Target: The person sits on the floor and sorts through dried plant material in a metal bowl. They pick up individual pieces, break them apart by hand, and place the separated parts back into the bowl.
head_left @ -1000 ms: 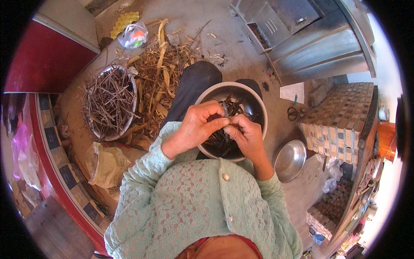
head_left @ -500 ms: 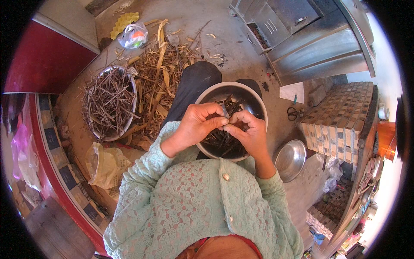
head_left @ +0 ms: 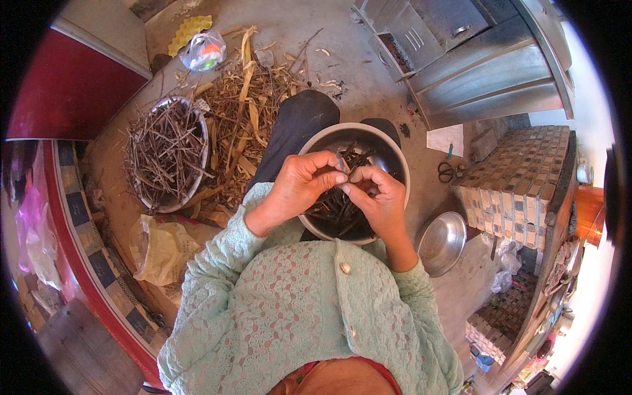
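Note:
Over a wide bowl (head_left: 405, 172) in my lap, my left hand (head_left: 299, 185) and my right hand (head_left: 380, 203) meet fingertip to fingertip. Both are closed in a pinch. A small greyish sliver shows at my left fingertips, but its kind is too small to tell. What my right thumb and finger pinch is mostly hidden. Thin dark-brown stalks or dry pods (head_left: 334, 216) lie in the bowl below my hands.
To the left, a basin (head_left: 202, 172) is heaped with brown stick-like pieces (head_left: 163, 155), beside a pile of dry husks (head_left: 247, 105). A yellowish plastic bag (head_left: 164, 253) lies nearer. On the right are a metal bowl (head_left: 442, 245), scissors (head_left: 447, 172) and a tiled block (head_left: 517, 184).
My hands stay together over the bowl, with only a slight shift of the fingers. The left forefinger has lifted a little, and the view has moved very slightly.

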Demonstrator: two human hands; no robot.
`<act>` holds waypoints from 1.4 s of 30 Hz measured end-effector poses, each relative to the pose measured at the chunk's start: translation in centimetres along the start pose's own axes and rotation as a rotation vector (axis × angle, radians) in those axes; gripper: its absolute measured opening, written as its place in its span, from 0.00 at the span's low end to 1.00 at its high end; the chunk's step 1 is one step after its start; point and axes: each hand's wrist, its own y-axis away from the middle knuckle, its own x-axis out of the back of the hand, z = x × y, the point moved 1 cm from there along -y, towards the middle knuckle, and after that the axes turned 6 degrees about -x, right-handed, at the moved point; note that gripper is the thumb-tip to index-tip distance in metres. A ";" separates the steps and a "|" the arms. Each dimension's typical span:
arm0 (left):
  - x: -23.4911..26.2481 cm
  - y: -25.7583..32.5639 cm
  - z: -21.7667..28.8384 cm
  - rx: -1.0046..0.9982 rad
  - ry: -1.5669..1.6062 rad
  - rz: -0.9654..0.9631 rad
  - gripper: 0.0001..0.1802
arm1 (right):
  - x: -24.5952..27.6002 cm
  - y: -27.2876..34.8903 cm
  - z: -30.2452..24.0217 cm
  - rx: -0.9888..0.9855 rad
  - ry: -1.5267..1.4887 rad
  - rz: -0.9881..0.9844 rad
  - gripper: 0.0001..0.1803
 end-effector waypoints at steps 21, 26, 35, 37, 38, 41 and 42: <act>-0.4 0.3 0.7 -0.099 -0.280 0.001 0.07 | -0.3 0.4 -0.5 0.132 0.179 0.039 0.11; -0.6 0.4 0.7 -0.155 -0.285 0.016 0.08 | -0.1 0.3 -0.7 0.138 0.190 0.003 0.11; -0.6 0.7 0.5 -0.177 -0.343 -0.017 0.10 | -0.6 0.4 -0.8 0.184 0.231 0.019 0.11; -0.7 0.8 0.3 -0.177 -0.347 -0.004 0.10 | -0.6 0.4 -0.8 0.207 0.239 0.020 0.11; -0.7 0.8 0.3 -0.176 -0.348 0.003 0.10 | -0.5 0.4 -0.7 0.222 0.248 0.017 0.11; -0.7 1.0 0.1 -0.167 -0.378 0.010 0.10 | -0.6 0.5 -0.5 0.240 0.272 0.020 0.11; -0.6 0.9 0.1 -0.158 -0.371 0.003 0.10 | -0.7 0.5 -0.5 0.240 0.276 0.021 0.11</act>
